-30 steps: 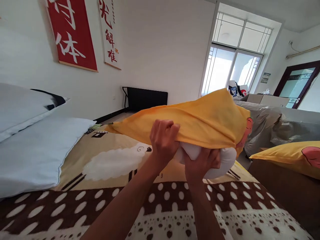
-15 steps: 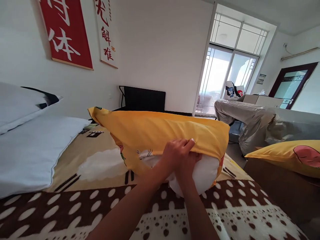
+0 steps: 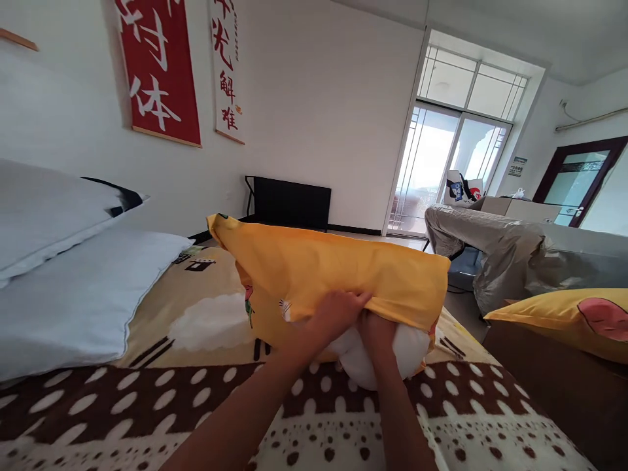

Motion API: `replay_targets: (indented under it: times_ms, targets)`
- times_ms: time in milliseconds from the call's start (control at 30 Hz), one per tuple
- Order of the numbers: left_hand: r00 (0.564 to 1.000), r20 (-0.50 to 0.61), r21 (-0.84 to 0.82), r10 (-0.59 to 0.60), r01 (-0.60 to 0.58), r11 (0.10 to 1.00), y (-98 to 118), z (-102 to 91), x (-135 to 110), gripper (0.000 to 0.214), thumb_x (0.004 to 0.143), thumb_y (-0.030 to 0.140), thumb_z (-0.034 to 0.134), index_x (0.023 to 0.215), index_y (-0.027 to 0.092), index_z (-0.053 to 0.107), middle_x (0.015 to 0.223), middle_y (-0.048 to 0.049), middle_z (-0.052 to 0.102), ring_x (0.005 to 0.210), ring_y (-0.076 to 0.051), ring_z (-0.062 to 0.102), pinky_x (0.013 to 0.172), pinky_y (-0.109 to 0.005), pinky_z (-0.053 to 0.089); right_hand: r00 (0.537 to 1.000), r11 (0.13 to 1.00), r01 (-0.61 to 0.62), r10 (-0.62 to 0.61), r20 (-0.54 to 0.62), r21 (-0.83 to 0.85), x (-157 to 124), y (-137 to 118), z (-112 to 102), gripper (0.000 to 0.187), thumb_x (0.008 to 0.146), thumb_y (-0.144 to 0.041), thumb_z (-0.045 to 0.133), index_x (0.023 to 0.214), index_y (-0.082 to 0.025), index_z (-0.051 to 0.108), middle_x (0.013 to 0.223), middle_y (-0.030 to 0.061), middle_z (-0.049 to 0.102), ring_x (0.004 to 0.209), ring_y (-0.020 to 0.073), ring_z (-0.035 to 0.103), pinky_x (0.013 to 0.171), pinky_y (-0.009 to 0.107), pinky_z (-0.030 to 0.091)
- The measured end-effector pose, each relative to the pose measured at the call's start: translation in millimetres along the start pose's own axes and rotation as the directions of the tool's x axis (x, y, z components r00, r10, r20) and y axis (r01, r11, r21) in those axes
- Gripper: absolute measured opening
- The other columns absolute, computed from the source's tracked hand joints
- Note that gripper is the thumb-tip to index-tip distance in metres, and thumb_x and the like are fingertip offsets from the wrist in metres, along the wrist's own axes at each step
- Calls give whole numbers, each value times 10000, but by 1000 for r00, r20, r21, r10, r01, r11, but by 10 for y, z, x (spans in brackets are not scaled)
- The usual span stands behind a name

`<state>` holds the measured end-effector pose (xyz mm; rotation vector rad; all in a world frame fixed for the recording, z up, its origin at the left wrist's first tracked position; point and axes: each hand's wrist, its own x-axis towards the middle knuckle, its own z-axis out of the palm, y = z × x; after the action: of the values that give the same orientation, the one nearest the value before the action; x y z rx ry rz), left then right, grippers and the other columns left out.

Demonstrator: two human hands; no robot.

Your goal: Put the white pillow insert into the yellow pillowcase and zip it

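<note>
A yellow pillowcase [image 3: 304, 261] with cartoon prints stands on the bed, its open side facing me. The white pillow [image 3: 412, 350] inside it bulges out at the lower right of the opening. My left hand [image 3: 338, 311] is closed on the upper edge of the opening, its fingers folded over the cloth. Reaching in under that edge, my right hand [image 3: 379, 333] presses against the white pillow; the cloth hides its fingers.
Two white pillows [image 3: 73, 294] lie stacked at the left. The bed has a brown-and-cream patterned blanket [image 3: 324, 418]. Another yellow pillow [image 3: 554, 314] lies at the right on a brown surface. Beyond are plastic-covered furniture [image 3: 500, 242] and a black panel [image 3: 292, 203].
My right hand has pushed deeper under the pillowcase edge, and its fingers are now hidden. My left hand still grips the edge. The view has shifted slightly left and up.
</note>
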<state>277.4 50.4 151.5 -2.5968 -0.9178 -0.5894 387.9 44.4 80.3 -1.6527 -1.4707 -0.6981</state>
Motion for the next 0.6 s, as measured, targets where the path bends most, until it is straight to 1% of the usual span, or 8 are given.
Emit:
replay_targets:
  times_ms: [67, 167, 233, 300, 367, 467, 533, 600]
  targets:
    - [992, -54, -44, -112, 110, 993, -178, -43, 86, 182, 812, 107, 425, 877, 180, 578, 643, -38, 633, 553, -177, 588, 489, -232, 336, 987, 999, -47, 46, 155, 7, 40, -99, -190, 351, 891, -284, 402, 1132, -143, 615, 987, 133, 671, 1010, 271, 591, 911, 420, 392]
    - [956, -159, -136, -246, 226, 965, -406, -155, 194, 151, 836, 172, 414, 798, 188, 560, 570, -5, 593, 505, -150, 542, 474, -221, 306, 963, 990, 125, -138, 230, 71, -1, -233, -467, 556, 827, -322, 516, 1353, -161, 430, 1384, 144, 458, 1289, 286, 390, 1044, 448, 275]
    - [915, -256, -189, -313, 270, 944, -531, -287, 227, 151, 842, 198, 413, 774, 193, 548, 554, 14, 567, 495, -133, 511, 493, -219, 307, 944, 970, 221, -238, 228, 98, -31, -272, -620, 656, 789, -320, 568, 1397, -188, 361, 1499, 124, 280, 1377, 281, 240, 1072, 457, 222]
    - [833, -392, -222, -391, 327, 919, -638, -457, 213, 156, 844, 189, 397, 777, 192, 538, 553, 22, 522, 500, -123, 468, 521, -226, 305, 964, 976, 199, -211, 164, 86, -28, -288, -729, 664, 778, -333, 591, 1391, -218, 365, 1513, 113, 247, 1386, 296, 205, 1056, 494, 211]
    - [701, -545, -244, -460, 393, 887, -719, -634, 158, 167, 837, 150, 368, 780, 188, 521, 546, 25, 452, 500, -121, 399, 536, -240, 292, 990, 988, 131, -135, 37, 76, 0, -312, -778, 644, 783, -393, 599, 1374, -243, 392, 1483, 109, 314, 1365, 322, 234, 1028, 529, 209]
    - [511, -731, -230, -453, 439, 868, -767, -825, 50, 161, 768, 73, 376, 717, 189, 475, 573, 11, 400, 537, -129, 331, 550, -259, 276, 982, 987, 109, -90, -166, 114, 34, -394, -734, 600, 783, -507, 587, 1317, -258, 472, 1399, 113, 430, 1302, 334, 315, 1004, 528, 222]
    - [456, -808, -171, -372, 423, 890, -732, -869, 6, 157, 720, 50, 397, 732, 179, 485, 672, -35, 470, 628, -153, 394, 588, -269, 310, 964, 983, 121, -82, -253, 141, 32, -458, -649, 565, 789, -531, 569, 1280, -256, 514, 1360, 120, 461, 1263, 329, 357, 996, 521, 229]
    - [472, -840, -88, -269, 369, 925, -641, -848, 4, 153, 719, 70, 424, 788, 165, 520, 766, -73, 534, 735, -184, 466, 632, -278, 350, 953, 977, 144, -94, -289, 155, 16, -499, -538, 553, 803, -536, 543, 1270, -240, 522, 1344, 127, 469, 1249, 327, 368, 996, 524, 225]
